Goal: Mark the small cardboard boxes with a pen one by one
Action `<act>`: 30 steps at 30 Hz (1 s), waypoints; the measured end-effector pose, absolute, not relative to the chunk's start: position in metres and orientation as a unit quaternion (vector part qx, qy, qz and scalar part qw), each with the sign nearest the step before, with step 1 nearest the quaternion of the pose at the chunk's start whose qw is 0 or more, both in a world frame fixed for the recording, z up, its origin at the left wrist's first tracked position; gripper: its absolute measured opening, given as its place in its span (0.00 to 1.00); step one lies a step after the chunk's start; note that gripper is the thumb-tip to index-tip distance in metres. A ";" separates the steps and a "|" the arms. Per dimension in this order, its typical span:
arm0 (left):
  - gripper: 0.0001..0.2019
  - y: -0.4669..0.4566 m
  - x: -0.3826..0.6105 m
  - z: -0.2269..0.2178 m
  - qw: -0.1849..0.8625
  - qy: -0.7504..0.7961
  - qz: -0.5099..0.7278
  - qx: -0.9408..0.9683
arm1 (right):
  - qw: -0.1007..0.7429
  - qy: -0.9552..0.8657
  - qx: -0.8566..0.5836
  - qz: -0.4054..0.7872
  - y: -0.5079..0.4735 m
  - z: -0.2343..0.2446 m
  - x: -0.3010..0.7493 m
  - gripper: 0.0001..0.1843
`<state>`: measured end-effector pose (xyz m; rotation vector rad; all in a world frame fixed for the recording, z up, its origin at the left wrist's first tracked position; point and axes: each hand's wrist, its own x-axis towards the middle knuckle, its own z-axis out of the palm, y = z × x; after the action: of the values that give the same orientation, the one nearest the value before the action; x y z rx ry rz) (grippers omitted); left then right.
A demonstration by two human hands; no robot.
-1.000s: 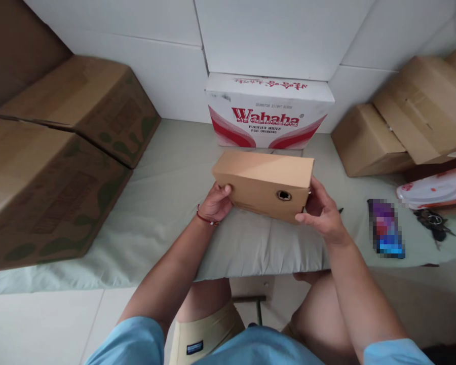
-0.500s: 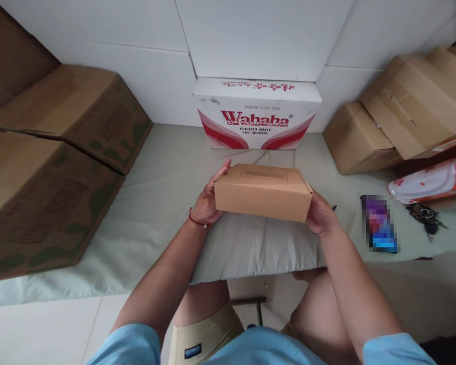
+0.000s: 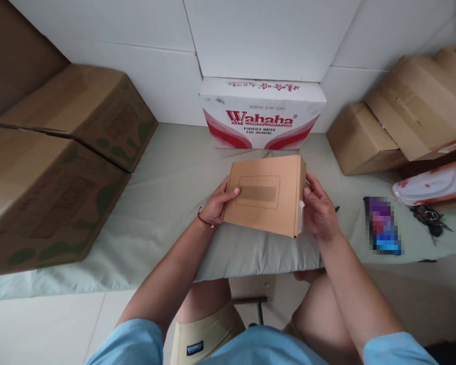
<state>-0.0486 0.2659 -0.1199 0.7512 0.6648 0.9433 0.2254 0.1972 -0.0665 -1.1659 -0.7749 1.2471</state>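
Observation:
A small flat cardboard box (image 3: 264, 213), plain brown with a rectangular outline and a darker strip printed on top, is held above the cloth-covered surface, its top tilted toward me. My left hand (image 3: 216, 204) grips its left end, thumb over the top and the other fingers underneath, out of sight. At the right end, my right hand (image 3: 319, 209) is closed against the side, thumb and fingers by the edge. A bit of something white (image 3: 301, 217) shows on that side, too small to make out.
Behind stands a white and red Wahaha water carton (image 3: 264, 119). Large brown cartons (image 3: 57, 187) are on the left, more brown boxes (image 3: 368, 137) on the right. A pixelated phone-like object (image 3: 382, 225), keys (image 3: 428, 215) and a white-orange packet (image 3: 433, 181) lie at right.
The box has tipped so its printed top now faces me. My left thumb has come over the top, and my right hand has shifted up along the right side.

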 end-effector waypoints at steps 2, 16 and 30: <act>0.40 0.267 -0.050 -0.123 0.791 0.297 0.415 0.337 | 0.589 -0.360 -0.472 0.548 0.195 -0.066 0.224 0.35; 0.43 0.270 -0.067 -0.129 0.741 0.266 0.521 0.329 | 0.605 -0.357 -0.473 0.531 0.202 -0.076 0.238 0.21; 0.61 0.271 -0.064 -0.130 0.697 0.267 0.550 0.376 | 0.592 -0.363 -0.589 0.414 0.210 -0.086 0.238 0.25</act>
<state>-0.0643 0.2712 -0.1302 0.8382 0.5945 1.2255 0.2379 0.2096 -0.0855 -1.3712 -0.8440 0.9619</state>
